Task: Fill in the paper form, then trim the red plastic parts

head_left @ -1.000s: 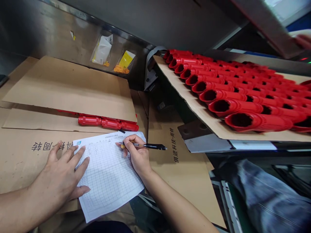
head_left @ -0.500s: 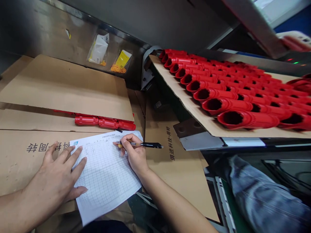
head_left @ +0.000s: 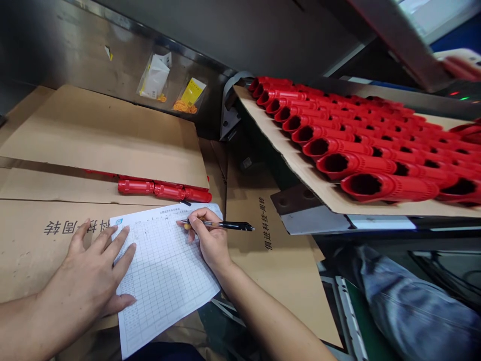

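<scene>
A printed grid form (head_left: 165, 281) lies on brown cardboard, with a few handwritten marks near its top. My left hand (head_left: 95, 268) is spread flat over the form's left edge, fingers apart, partly on the cardboard. Between the fingertips of my right hand (head_left: 210, 240) is a black pen (head_left: 235, 225), its tip touching or just above the upper right rows of the form. Just beyond the form's top edge, red ribbed plastic tubes (head_left: 169, 192) lie in a row, partly under a cardboard sheet (head_left: 101, 133).
To the right, a cardboard-lined tray (head_left: 285, 160) holds rows of red tubes (head_left: 391, 188). Small bags with white (head_left: 156, 75) and yellow labels (head_left: 193, 91) and orange rings lie against the metal panel at the back. Blue denim fabric (head_left: 409, 296) shows at lower right.
The view has shifted slightly. Both hands, the pen and the form keep nearly the same positions relative to each other.
</scene>
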Tool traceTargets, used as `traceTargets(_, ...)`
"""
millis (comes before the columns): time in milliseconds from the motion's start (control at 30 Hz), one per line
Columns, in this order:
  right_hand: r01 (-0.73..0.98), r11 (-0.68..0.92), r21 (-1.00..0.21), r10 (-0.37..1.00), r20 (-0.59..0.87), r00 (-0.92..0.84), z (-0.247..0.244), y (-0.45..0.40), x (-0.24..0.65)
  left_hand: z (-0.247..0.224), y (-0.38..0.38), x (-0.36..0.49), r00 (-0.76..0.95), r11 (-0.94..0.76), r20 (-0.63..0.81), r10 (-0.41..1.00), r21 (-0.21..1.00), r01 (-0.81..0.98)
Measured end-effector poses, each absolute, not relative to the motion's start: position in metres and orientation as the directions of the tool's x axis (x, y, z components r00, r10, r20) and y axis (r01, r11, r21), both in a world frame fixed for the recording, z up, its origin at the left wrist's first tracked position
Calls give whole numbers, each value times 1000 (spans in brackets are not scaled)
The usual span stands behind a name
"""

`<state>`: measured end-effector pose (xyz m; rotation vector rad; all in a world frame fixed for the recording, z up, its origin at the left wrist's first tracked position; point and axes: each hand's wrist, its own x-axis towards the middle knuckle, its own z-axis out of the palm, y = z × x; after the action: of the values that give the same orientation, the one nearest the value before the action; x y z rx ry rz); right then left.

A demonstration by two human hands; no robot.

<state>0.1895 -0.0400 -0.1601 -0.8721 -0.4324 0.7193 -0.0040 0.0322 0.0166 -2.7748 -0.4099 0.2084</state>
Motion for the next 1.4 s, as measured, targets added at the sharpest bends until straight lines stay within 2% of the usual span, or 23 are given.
traceTargets(233, -281, 364, -888, 774, 121, 622, -140, -48, 191, 15, 31, -7, 919, -884, -198, 340, -401, 240)
traceTargets(367, -367, 245, -897, 923, 101, 371, -117, -47, 169, 13, 30, -8, 928, -888, -192, 320, -403, 222)
traceTargets(433, -406, 188, -894, 957, 73, 282, -112, -43, 156, 13, 30, -8, 934, -890, -183, 308, -403, 214)
traceTargets(500, -323, 209, -923, 943, 103, 315, -112, -37, 147, 13, 30, -7, 941, -898, -180, 288, -393, 199)
traceTargets(567, -158, 279, -947, 900, 200, 386, -114, -33, 143, 13, 30, -7, 946, -907, -183, 268, -380, 183)
traceTargets(700, 64, 383, -922, 819, 370, 437, -116, -28, 142, 12, 31, -9, 946, -908, -182, 269, -374, 187)
traceTargets(900, 125, 415, -901, 797, 426, 428, -116, -26, 140, 9, 31, -12, 941, -911, -203, 271, -369, 183)
traceTargets(1400, 163, 434, -886, 772, 459, 439, -117, -27, 139, 7, 32, -14, 954, -913, -178, 243, -375, 162)
